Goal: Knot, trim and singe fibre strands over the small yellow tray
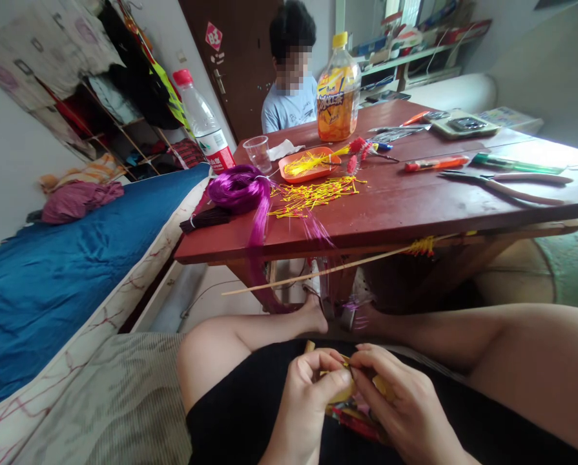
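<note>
Grips of left hand (312, 395) and right hand (407, 408) pinch tight on a flat yellow piece (345, 389).

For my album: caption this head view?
Left hand and right hand pinch a yellow piece before a red table.

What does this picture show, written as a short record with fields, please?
left hand: pinches yellow piece over the lap
right hand: pinches the same piece
table: purple threads, yellow bits, orange tray, juice bottle, scissors
across the table: a seated person
</note>
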The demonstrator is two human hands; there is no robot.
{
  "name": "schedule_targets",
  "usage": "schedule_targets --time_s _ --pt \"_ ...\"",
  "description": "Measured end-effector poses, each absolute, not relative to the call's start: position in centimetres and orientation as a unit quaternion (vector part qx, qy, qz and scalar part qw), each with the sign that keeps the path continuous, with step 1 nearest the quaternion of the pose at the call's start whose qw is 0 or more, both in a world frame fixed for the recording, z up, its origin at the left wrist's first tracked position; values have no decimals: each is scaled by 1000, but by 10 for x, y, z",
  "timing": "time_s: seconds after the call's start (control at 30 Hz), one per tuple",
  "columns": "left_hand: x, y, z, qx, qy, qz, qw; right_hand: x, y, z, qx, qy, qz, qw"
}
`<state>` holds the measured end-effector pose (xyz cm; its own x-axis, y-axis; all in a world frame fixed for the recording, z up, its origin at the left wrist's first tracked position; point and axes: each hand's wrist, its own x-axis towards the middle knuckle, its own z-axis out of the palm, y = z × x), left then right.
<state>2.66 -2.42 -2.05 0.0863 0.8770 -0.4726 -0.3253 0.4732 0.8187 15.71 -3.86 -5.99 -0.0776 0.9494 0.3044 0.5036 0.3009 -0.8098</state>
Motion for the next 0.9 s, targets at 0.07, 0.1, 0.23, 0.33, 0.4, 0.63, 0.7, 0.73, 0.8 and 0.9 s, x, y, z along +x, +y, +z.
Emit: schedule_targets --time_s 0.07,0.1,0.23,0.33,0.4,0.63,0.7,0.73,0.8,0.9 --pt "26 -23 -19 264 509 429 698 159 -38 -57 -521 -690 257 431" --pt "26 -23 -19 263 508 426 701 159 -37 -55 -515 -693 255 436" --pt "23 -23 -18 259 514 407 709 161 -34 -50 -490 -711 240 444" --pt "19 -23 -20 256 523 395 711 164 -32 -49 -467 -730 235 439" --pt "18 -23 -20 277 540 389 693 165 -30 -49 -453 -741 236 437" --pt "14 -18 -20 350 529 357 685 167 -26 -46 -424 -773 244 404" --pt "13 -18 -21 329 515 359 705 167 -26 -44 -417 -776 249 403" --pt "12 -18 -22 320 510 357 714 168 -26 -44 -413 -776 251 405" --pt "10 -17 -24 307 507 351 725 168 -26 -44 -404 -779 253 406" --pt "9 -17 -26 284 506 345 738 169 -26 -46 -393 -789 249 402"
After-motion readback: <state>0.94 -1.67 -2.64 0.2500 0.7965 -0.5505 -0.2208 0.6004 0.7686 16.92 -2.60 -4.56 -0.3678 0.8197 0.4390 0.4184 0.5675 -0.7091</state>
